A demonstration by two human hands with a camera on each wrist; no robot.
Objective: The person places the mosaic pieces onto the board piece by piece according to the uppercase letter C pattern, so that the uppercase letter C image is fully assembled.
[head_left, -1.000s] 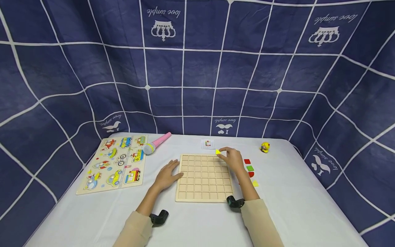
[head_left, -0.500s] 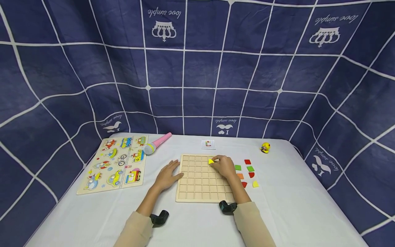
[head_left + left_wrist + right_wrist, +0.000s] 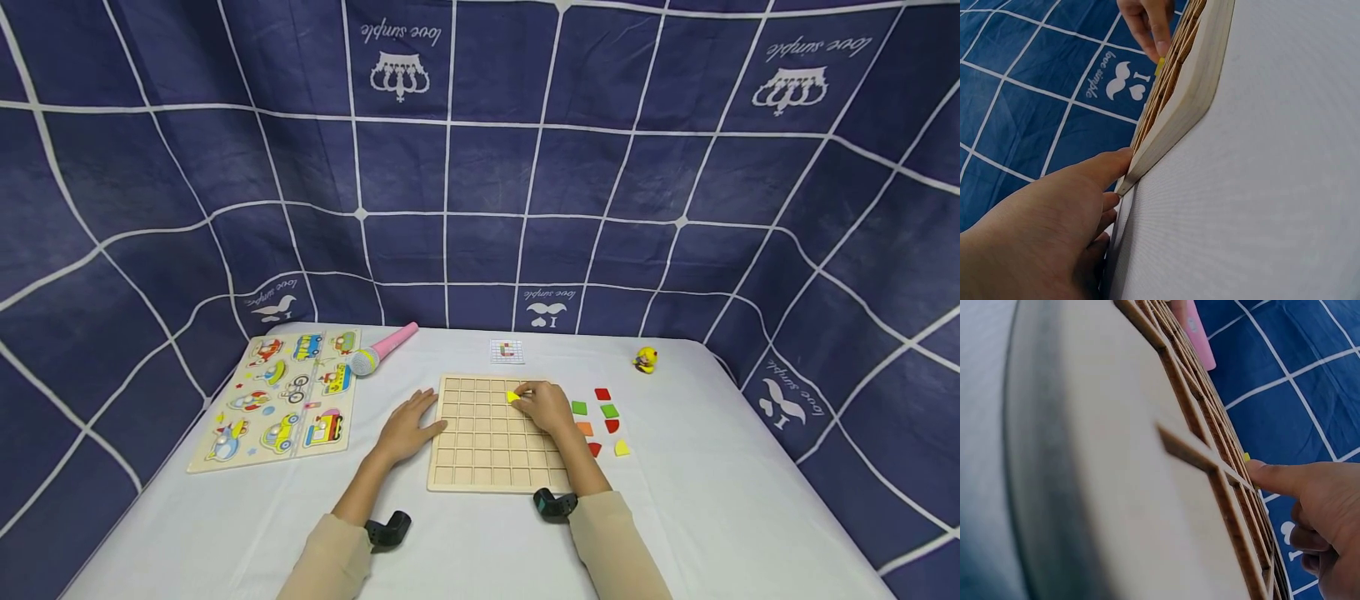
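A pale wooden grid board (image 3: 480, 457) lies flat on the white table. My right hand (image 3: 547, 407) pinches a small yellow tile (image 3: 512, 397) by thumb and fingers, right at a grid cell in the board's far part. In the right wrist view the thumb hides most of that yellow tile (image 3: 1247, 457). My left hand (image 3: 407, 427) rests on the table along the board's left side, fingers extended. Its thumb touches the board's edge, as the left wrist view shows of this left hand (image 3: 1054, 219).
Right of the board lie several loose tiles, among them a green tile (image 3: 579, 407) and a red tile (image 3: 602, 394). Behind it is a pattern card (image 3: 507, 352). A picture puzzle (image 3: 288, 400) and pink microphone (image 3: 384, 348) sit left; a yellow figurine (image 3: 645, 360) stands right.
My right hand has carried the yellow tile from beyond the board's far edge leftward and nearer, onto a grid cell, shifting only slightly in the last half second. The left hand stays put.
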